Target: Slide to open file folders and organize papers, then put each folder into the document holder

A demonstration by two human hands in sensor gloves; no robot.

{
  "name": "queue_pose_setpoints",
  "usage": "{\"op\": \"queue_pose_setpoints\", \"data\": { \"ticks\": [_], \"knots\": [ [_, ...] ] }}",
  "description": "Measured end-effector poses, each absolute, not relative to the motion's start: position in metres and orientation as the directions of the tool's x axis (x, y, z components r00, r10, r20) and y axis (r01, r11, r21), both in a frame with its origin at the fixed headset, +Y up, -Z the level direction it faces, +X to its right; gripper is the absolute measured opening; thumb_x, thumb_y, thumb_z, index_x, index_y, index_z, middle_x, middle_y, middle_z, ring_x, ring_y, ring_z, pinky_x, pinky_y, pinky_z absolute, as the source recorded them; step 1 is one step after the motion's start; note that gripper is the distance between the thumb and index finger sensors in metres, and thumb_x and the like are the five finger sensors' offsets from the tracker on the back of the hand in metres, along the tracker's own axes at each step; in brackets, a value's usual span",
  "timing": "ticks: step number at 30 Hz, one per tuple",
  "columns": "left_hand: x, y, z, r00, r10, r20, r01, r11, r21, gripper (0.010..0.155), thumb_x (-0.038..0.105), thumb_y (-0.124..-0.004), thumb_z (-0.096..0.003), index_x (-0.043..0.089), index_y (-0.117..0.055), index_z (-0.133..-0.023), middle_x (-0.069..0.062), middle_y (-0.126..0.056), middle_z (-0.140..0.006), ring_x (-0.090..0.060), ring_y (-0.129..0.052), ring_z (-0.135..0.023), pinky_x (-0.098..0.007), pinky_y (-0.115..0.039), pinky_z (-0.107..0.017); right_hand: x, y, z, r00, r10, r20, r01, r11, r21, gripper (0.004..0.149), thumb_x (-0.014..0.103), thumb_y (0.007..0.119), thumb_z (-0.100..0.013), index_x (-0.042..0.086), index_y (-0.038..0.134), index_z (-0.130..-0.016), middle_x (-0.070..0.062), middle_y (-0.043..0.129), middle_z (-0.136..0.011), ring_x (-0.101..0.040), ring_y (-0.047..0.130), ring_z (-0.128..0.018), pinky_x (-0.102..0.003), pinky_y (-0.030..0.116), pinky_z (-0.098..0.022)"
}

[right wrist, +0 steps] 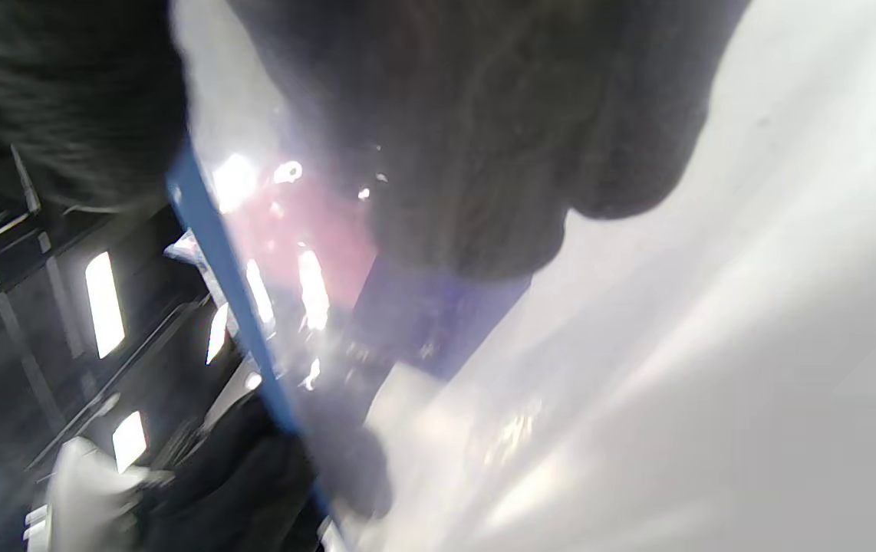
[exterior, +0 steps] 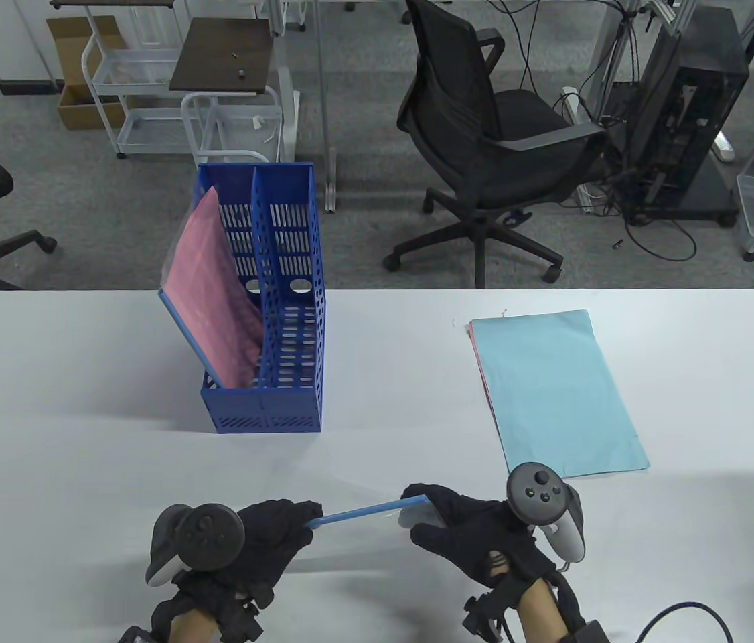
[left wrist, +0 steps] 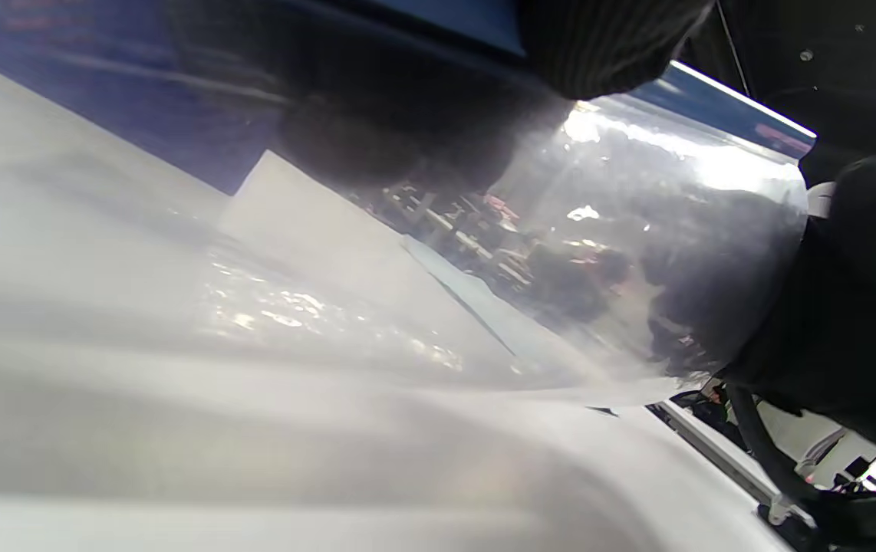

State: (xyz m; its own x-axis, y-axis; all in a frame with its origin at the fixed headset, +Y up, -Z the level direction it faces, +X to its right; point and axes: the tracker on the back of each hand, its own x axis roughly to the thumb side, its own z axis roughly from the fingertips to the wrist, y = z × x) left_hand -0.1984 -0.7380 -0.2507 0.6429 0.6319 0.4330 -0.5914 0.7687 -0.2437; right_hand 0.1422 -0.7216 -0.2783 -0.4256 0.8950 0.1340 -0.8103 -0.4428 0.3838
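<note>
**Both hands on the clear folder at the near edge**

Right at the front of the white table [exterior: 49, 402], the left hand [exterior: 263, 536] and the right hand [exterior: 464, 529] have a transparent folder [left wrist: 637, 253] between them, lifted off the surface. Its blue slide bar [exterior: 363, 512] runs from one glove to the other, tilted up toward the right. The left fingers are curled round the bar's left end; the right fingers and thumb pinch the right end, with the clear sheet bending down under them. In the left wrist view the plastic shines and curves, and a pale sheet edge shows through it.

Open table lies all round the hands, left and right, up to the near edge.

Further back on the right, a light blue paper stack [exterior: 551, 388] lies flat, with a pink edge peeking out on its left side. It sits well apart from the hands, its near corner just beyond the right tracker.

Further back on the left stands the blue document holder [exterior: 290, 402], close to the far table edge. A pink folder [exterior: 213, 301] leans in its left compartment; the right compartment shows only its slotted walls.

Beyond the table edge, a black office chair [exterior: 484, 134] stands on grey carpet.
</note>
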Motion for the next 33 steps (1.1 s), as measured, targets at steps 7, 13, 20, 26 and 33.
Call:
{"op": "queue_pose_setpoints", "data": {
  "ticks": [7, 13, 20, 26, 33],
  "knots": [
    [-0.187, -0.736, -0.243, 0.637, 0.617, 0.461, -0.578, 0.779, -0.243, 0.056, 0.045, -0.078, -0.0479, 0.03, -0.073, -0.102, 0.0, -0.094, -0.087, -0.024, -0.102, -0.065, -0.05, -0.081, -0.059, 0.123, -0.727, -0.271, -0.444, 0.879, 0.176, -0.828, -0.477, 0.294, 0.043, 0.045, 0.085, -0.037, 0.02, 0.093, -0.07, -0.001, 0.107, -0.052, -0.019, 0.107, -0.037, -0.04, 0.092, -0.036],
    [-0.177, -0.737, -0.238, 0.683, 0.552, 0.477, -0.544, 0.821, -0.171, 0.05, 0.042, -0.077, -0.0475, 0.028, -0.081, -0.095, 0.001, -0.098, -0.075, -0.021, -0.103, -0.053, -0.048, -0.084, -0.054, 0.105, -0.731, -0.265, -0.494, 0.845, 0.204, -0.803, -0.533, 0.265, 0.042, 0.045, 0.084, -0.036, 0.02, 0.094, -0.068, 0.0, 0.108, -0.05, -0.018, 0.107, -0.033, -0.038, 0.092, -0.033],
    [-0.183, -0.735, -0.24, 0.745, 0.496, 0.445, -0.495, 0.859, -0.128, 0.05, 0.044, -0.074, -0.0465, 0.025, -0.087, -0.09, 0.0, -0.101, -0.067, -0.022, -0.105, -0.047, -0.049, -0.085, -0.051, 0.115, -0.729, -0.268, -0.484, 0.852, 0.199, -0.832, -0.519, 0.196, 0.042, 0.045, 0.084, -0.035, 0.02, 0.096, -0.067, 0.0, 0.109, -0.047, -0.017, 0.107, -0.03, -0.037, 0.093, -0.031],
    [-0.202, -0.731, -0.247, 0.784, 0.495, 0.376, -0.471, 0.868, -0.161, 0.048, 0.043, -0.074, -0.0453, 0.026, -0.091, -0.087, 0.0, -0.102, -0.066, -0.023, -0.105, -0.048, -0.049, -0.085, -0.051, 0.137, -0.72, -0.272, -0.449, 0.871, 0.197, -0.87, -0.477, 0.123, 0.042, 0.045, 0.085, -0.035, 0.021, 0.097, -0.067, 0.0, 0.109, -0.046, -0.017, 0.107, -0.03, -0.037, 0.093, -0.031],
    [-0.225, -0.728, -0.253, 0.807, 0.506, 0.305, -0.467, 0.862, -0.195, 0.048, 0.043, -0.073, -0.0449, 0.028, -0.093, -0.086, 0.0, -0.103, -0.066, -0.025, -0.105, -0.049, -0.051, -0.084, -0.053, 0.173, -0.712, -0.279, -0.399, 0.9, 0.176, -0.911, -0.411, 0.032, 0.041, 0.045, 0.085, -0.035, 0.021, 0.097, -0.067, 0.0, 0.108, -0.044, -0.016, 0.106, -0.028, -0.036, 0.093, -0.03]
  ]
}}
